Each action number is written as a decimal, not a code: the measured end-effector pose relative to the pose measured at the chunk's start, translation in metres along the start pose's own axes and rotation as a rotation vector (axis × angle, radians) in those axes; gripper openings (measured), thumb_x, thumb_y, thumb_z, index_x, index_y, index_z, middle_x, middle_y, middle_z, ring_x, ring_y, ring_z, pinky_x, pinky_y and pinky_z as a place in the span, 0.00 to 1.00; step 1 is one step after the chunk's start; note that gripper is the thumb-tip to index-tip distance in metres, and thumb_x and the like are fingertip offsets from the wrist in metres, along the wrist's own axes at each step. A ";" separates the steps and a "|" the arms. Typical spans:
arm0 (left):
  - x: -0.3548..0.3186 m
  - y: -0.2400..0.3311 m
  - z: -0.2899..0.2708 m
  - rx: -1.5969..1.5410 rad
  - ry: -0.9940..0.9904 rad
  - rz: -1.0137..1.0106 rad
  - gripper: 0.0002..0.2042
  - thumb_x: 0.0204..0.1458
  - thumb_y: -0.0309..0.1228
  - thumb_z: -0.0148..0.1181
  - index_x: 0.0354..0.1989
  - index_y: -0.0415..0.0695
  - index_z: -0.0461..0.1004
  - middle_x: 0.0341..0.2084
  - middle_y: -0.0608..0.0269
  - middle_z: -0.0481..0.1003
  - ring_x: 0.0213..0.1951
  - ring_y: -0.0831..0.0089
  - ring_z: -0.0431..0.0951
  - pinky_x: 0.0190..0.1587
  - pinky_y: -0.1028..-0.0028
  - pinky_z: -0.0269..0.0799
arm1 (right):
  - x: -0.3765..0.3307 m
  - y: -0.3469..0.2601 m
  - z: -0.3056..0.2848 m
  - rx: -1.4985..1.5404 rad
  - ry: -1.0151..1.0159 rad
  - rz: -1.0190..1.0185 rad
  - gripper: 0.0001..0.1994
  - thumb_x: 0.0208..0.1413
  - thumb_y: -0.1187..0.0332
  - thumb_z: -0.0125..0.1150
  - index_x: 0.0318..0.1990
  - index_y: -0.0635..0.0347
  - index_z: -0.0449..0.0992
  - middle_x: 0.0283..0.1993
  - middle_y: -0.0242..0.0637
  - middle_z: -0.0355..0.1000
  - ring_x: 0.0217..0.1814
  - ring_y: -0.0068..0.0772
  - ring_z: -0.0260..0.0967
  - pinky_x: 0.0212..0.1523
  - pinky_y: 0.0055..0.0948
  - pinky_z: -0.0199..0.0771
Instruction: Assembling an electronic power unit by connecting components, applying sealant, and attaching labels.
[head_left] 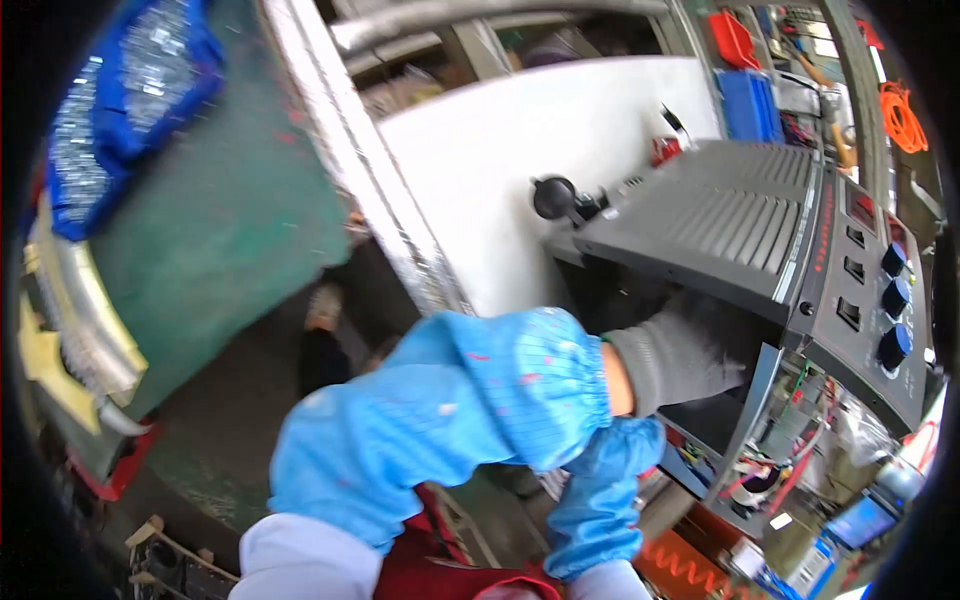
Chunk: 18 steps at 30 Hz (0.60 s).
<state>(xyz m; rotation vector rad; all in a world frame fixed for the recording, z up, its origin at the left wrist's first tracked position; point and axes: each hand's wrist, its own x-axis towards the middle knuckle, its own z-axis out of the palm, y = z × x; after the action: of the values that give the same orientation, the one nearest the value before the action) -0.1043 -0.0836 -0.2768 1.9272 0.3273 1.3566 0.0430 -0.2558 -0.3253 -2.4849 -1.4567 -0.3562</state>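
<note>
A grey and black machine housing [710,210] with ribbed vents stands at the right, its side gaping open. Its front panel [860,290] carries blue knobs and black switches. My left hand [680,352], in a grey glove, reaches from a blue sleeve [450,390] into the dark opening beneath the top cover. Shadow and the cover hide most of its fingers, so their grip does not show. Below it, my right arm's blue sleeve [605,490] runs up to the machine's lower edge; the hand itself is hidden. Wires and a circuit board [790,420] show behind the front panel.
A white board [540,130] lies behind the machine, beside a metal frame rail [370,170]. On the green surface [220,220] at left are blue bins [150,70] of small shiny metal parts. An orange coiled hose [680,565] is at lower right; an orange cable [902,118] hangs at upper right.
</note>
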 end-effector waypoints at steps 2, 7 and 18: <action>-0.004 -0.001 0.020 -0.046 0.164 -0.060 0.13 0.51 0.35 0.53 0.37 0.39 0.78 0.36 0.45 0.77 0.39 0.49 0.77 0.46 0.54 0.72 | -0.021 -0.012 0.038 -0.047 -0.028 -0.064 0.23 0.64 0.61 0.51 0.63 0.62 0.65 0.55 0.47 0.69 0.48 0.33 0.71 0.52 0.29 0.71; -0.004 -0.003 0.012 -0.233 -0.004 -0.307 0.13 0.49 0.34 0.55 0.38 0.41 0.79 0.39 0.43 0.76 0.43 0.47 0.75 0.50 0.56 0.70 | -0.060 -0.002 0.069 -0.304 -0.078 -0.241 0.22 0.64 0.62 0.51 0.63 0.62 0.65 0.56 0.48 0.69 0.51 0.33 0.71 0.54 0.30 0.70; -0.095 0.016 -0.172 0.368 -0.368 -0.168 0.17 0.51 0.26 0.56 0.52 0.45 0.73 0.49 0.49 0.73 0.45 0.54 0.77 0.48 0.62 0.74 | -0.159 -0.182 -0.034 0.749 -0.362 0.627 0.32 0.45 0.76 0.56 0.63 0.71 0.62 0.60 0.56 0.65 0.62 0.52 0.63 0.64 0.38 0.60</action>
<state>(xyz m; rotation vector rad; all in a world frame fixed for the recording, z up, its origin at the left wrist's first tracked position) -0.2991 -0.0770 -0.3044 2.3412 0.5715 0.8511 -0.1946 -0.3108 -0.3303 -2.2323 -0.6236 0.6590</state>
